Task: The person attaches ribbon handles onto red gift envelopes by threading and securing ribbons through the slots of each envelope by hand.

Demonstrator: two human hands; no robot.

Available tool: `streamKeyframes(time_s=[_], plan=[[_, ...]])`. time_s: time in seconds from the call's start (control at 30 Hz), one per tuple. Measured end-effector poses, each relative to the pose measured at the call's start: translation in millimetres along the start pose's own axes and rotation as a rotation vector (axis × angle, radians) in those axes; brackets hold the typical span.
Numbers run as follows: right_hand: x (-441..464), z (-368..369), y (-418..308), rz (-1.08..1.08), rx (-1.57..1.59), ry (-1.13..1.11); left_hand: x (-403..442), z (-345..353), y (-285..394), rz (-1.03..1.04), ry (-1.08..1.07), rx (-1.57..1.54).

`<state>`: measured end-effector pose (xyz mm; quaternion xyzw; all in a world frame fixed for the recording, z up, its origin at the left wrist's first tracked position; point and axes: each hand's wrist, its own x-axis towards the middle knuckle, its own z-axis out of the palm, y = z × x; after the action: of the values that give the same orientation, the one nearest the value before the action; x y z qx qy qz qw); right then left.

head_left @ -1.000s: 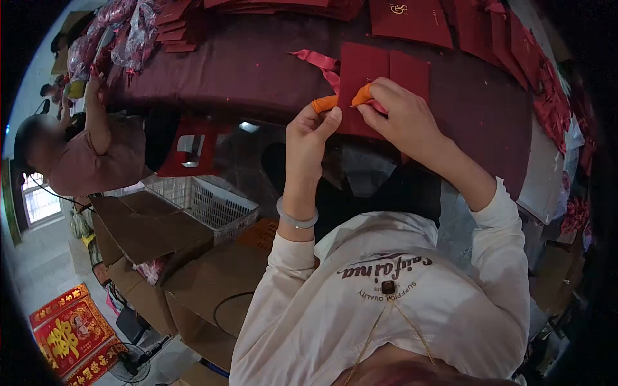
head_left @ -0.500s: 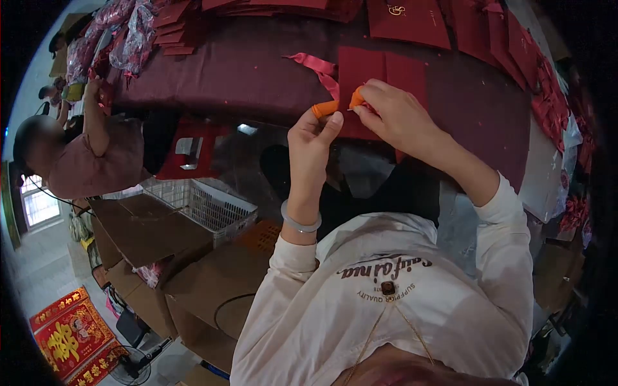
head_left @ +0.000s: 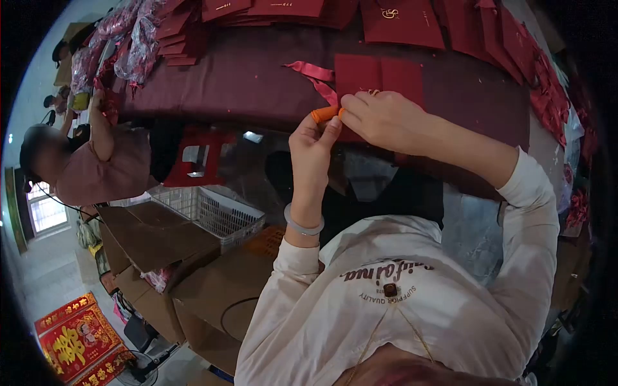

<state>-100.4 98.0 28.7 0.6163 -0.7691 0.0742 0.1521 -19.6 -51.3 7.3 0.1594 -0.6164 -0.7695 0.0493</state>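
Note:
My left hand (head_left: 310,148) wears an orange finger cot (head_left: 325,114) on its index finger, with the thumb bent up close to that finger. Meeting it at the fingertips is my right hand (head_left: 389,122), its fingers curled in a pinch; another bit of orange shows at its fingertip. Whatever lies between the fingers is hidden or too small to make out. Beneath and behind the hands lies a red folder-like card (head_left: 360,72), partly covered by my right hand. A pinkish-red ribbon (head_left: 315,78) trails on the cloth at its left side.
A dark red cloth (head_left: 244,83) covers the table. Stacks of red printed cards (head_left: 402,22) line its far side, and red ribbons (head_left: 547,96) hang at the right. Another person (head_left: 96,161) works at the left. Cardboard boxes (head_left: 212,309) and a white crate (head_left: 225,215) stand beside me.
My right hand has moved left and closed up against my left fingertips, its elbow swinging outward. The view has shifted slightly. The card and ribbon stay on the table.

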Motion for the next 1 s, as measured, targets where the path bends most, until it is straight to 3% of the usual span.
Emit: streamKeyframes(time_s=[0.13, 0.2, 0.3, 0.4, 0.53, 0.77, 0.87, 0.93, 1.0], plan=[[1.8, 2.1, 1.2, 0.258, 0.258, -0.036, -5.0, 6.6, 0.6, 0.089, 0.029, 0.110], [-0.8, 4.7, -2.4, 0.528, 0.486, 0.033, -4.7, 7.6, 1.4, 0.083, 0.029, 0.105], [-6.7, 5.7, 0.7, 0.623, 0.721, 0.137, -2.6, 7.3, 0.0, 0.050, 0.043, 0.046], [-11.7, 11.1, -3.4, 0.638, 0.716, 0.289, -1.5, 9.3, 0.0, 0.010, 0.062, -0.006], [-12.8, 10.7, -10.4, 0.617, 0.637, 0.311, -0.8, 11.6, -2.0, 0.002, 0.078, 0.012], [-16.9, 7.4, -2.2, 0.215, 0.304, 0.213, 0.2, 12.3, -1.1, -0.005, 0.048, 0.026], [-17.2, 3.0, -5.1, 0.164, 0.226, 0.183, -3.3, 16.0, -3.2, 0.070, 0.091, 0.124], [-15.3, 0.5, -7.6, 0.185, 0.234, 0.140, -8.4, 16.4, -1.5, 0.411, 0.154, 0.702], [-13.9, -1.4, -9.3, 0.223, 0.341, 0.307, -11.0, 22.1, 5.5, 0.503, 0.184, 0.784]])
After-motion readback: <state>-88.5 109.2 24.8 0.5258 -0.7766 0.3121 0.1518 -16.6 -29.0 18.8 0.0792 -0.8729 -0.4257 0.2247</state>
